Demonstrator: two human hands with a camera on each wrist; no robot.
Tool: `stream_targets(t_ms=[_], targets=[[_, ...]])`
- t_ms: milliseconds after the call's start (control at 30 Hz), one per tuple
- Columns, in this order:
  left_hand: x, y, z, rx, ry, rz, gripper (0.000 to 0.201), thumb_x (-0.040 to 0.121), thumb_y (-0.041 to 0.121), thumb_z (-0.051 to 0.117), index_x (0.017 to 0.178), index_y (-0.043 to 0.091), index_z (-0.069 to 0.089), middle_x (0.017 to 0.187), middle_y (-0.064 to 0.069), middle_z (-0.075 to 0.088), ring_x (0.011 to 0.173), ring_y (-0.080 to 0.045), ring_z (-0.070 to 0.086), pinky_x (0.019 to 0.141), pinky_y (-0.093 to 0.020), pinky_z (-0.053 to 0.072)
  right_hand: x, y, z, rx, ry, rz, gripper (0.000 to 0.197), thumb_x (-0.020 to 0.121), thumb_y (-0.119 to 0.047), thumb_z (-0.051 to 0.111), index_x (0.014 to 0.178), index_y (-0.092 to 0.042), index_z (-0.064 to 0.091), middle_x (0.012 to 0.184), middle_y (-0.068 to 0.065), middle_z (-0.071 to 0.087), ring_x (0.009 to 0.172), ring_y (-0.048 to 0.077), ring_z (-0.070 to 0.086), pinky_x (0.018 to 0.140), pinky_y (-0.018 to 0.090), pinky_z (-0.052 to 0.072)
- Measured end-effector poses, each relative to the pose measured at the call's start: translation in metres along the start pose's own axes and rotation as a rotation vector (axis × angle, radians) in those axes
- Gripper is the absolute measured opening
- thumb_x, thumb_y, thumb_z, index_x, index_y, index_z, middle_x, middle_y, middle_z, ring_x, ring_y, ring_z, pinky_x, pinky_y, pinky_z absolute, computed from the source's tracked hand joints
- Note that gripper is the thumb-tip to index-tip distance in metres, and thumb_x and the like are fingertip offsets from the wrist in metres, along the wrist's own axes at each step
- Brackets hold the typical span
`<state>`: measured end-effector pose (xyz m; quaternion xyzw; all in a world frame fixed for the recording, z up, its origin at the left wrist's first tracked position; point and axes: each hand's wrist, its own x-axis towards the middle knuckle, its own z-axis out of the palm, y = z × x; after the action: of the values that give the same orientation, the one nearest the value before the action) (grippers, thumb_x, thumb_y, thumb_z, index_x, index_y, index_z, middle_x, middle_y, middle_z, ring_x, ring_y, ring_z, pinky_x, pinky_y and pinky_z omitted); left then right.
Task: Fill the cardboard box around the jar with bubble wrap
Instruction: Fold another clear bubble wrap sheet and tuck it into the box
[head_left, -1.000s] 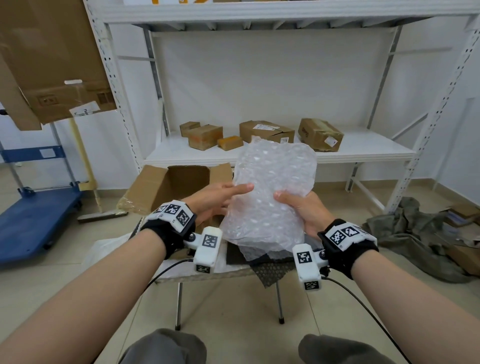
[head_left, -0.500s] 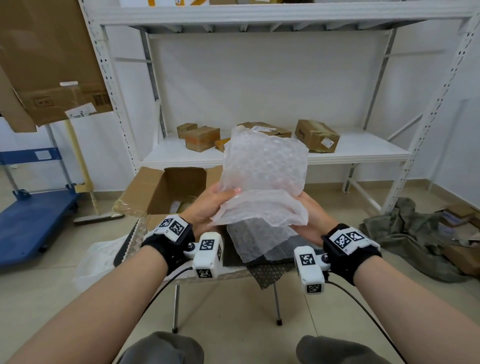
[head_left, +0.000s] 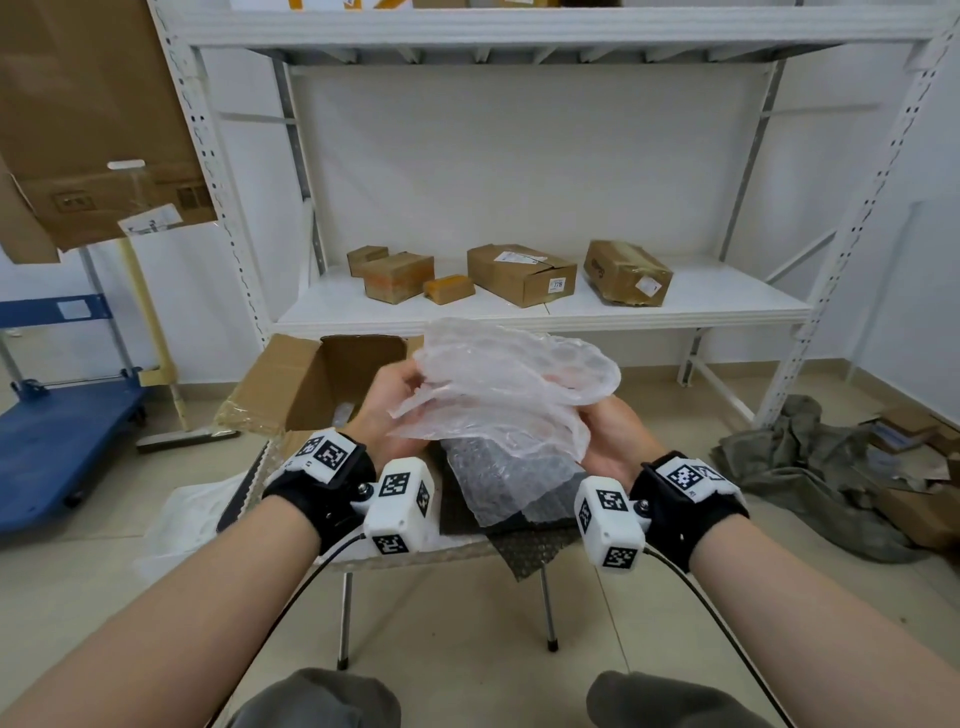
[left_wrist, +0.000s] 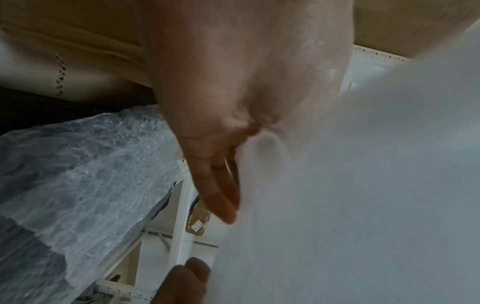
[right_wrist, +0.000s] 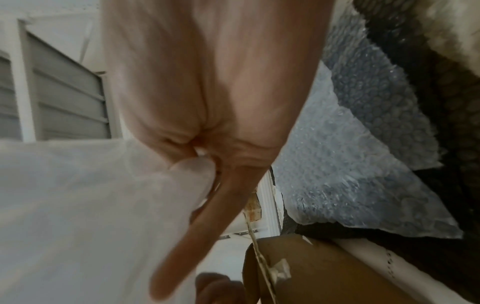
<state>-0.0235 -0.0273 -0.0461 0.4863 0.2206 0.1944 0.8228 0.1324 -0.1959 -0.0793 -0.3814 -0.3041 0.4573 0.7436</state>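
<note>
A clear sheet of bubble wrap (head_left: 509, 389) is folded over and held up between both hands above the small table. My left hand (head_left: 395, 400) grips its left edge, thumb on top; in the left wrist view the bubble wrap (left_wrist: 363, 185) covers the fingers (left_wrist: 215, 185). My right hand (head_left: 602, 431) holds the right side from below, and the bubble wrap (right_wrist: 91, 205) fills the lower left of the right wrist view. The open cardboard box (head_left: 311, 384) stands just behind my left hand. A pale object shows inside it; the jar cannot be made out clearly.
More bubble wrap sheets (head_left: 498, 478) lie on the metal-legged table (head_left: 363, 556) under my hands. A white shelf rack (head_left: 545, 312) with several cardboard parcels stands behind. A blue cart (head_left: 57, 431) is at left, crumpled grey cloth (head_left: 795, 457) on the floor at right.
The bubble wrap sheet stood upright a second ago; both hands have folded its top forward and down into a flatter bundle.
</note>
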Motion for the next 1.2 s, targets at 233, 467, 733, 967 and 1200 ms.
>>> stream_targets(t_ms=[233, 467, 733, 967, 1200], targets=[[-0.018, 0.025, 0.0, 0.236, -0.294, -0.13, 0.054, 0.098, 0.054, 0.036, 0.097, 0.016, 0.074, 0.093, -0.007, 0.074, 0.083, -0.02, 0.07, 0.074, -0.03, 0.055, 0.013, -0.002, 0.01, -0.128, 0.117, -0.058, 0.038, 0.102, -0.002, 0.047, 0.137, 0.012, 0.048, 0.141, 0.034, 0.05, 0.123, 0.044, 0.053, 0.106, 0.05, 0.045], [-0.012, 0.04, -0.026, 0.451, -0.255, -0.164, 0.047, 0.076, 0.005, 0.07, 0.121, 0.011, 0.061, 0.11, -0.011, 0.072, 0.089, -0.021, 0.073, 0.067, -0.03, 0.061, 0.02, -0.003, 0.027, -0.152, 0.205, -0.074, 0.016, 0.099, -0.009, 0.05, 0.098, -0.007, 0.066, 0.1, 0.012, 0.07, 0.092, 0.028, 0.064, 0.076, 0.034, 0.057], [-0.004, 0.067, -0.047, 0.584, -0.058, 0.078, 0.055, 0.077, -0.005, 0.075, 0.125, 0.014, 0.056, 0.105, -0.006, 0.075, 0.088, -0.024, 0.074, 0.058, -0.033, 0.06, 0.034, -0.005, 0.05, -0.261, 0.024, 0.074, 0.07, 0.092, -0.063, 0.049, 0.147, -0.021, 0.045, 0.144, 0.011, 0.058, 0.128, 0.032, 0.059, 0.101, 0.054, 0.05], [0.001, 0.094, -0.084, 0.658, 0.061, 0.188, 0.062, 0.076, -0.009, 0.074, 0.131, 0.011, 0.052, 0.118, -0.01, 0.07, 0.105, -0.027, 0.069, 0.083, -0.037, 0.059, 0.085, 0.001, 0.092, -0.421, 0.042, 0.035, 0.079, 0.079, 0.005, 0.074, 0.143, -0.021, 0.036, 0.14, 0.008, 0.057, 0.123, 0.03, 0.061, 0.09, 0.054, 0.058], [0.011, 0.1, -0.125, 1.034, 0.122, 0.144, 0.014, 0.075, 0.006, 0.082, 0.073, 0.006, 0.067, 0.067, 0.001, 0.072, 0.07, -0.019, 0.069, 0.071, -0.032, 0.057, 0.129, 0.029, 0.116, -0.858, 0.102, -0.059, 0.084, 0.075, 0.007, 0.073, 0.144, -0.017, 0.031, 0.127, 0.002, 0.056, 0.122, 0.024, 0.056, 0.1, 0.05, 0.052]])
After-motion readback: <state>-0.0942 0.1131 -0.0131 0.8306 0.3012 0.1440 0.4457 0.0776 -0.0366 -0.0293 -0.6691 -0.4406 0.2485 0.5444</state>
